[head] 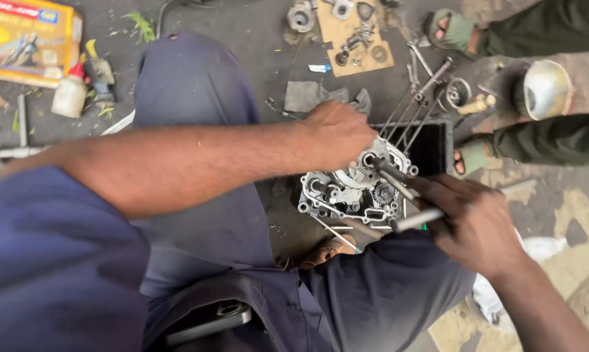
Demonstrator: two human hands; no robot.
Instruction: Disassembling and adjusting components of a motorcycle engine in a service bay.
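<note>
A: Head view, count?

B: One engine case [356, 186] on the floor [268, 45] between my knees. My left hand [337, 133] rests curled on its top; my right hand [474, 221] grips one T-handle wrench [402, 195].

A: Others?

B: Two sandalled feet, one metal bowl [543, 88].

- a yellow cardboard box [27, 39] at top left
- a white squeeze bottle [70, 93] just beside it
- small metal parts on a cardboard scrap [358, 40]
- a metal bowl [543, 88]
- a grey rag [307, 95]

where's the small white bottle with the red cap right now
Head view, upper left: the white bottle stands on the ground just below the yellow box, left of the person's raised knee.
</note>
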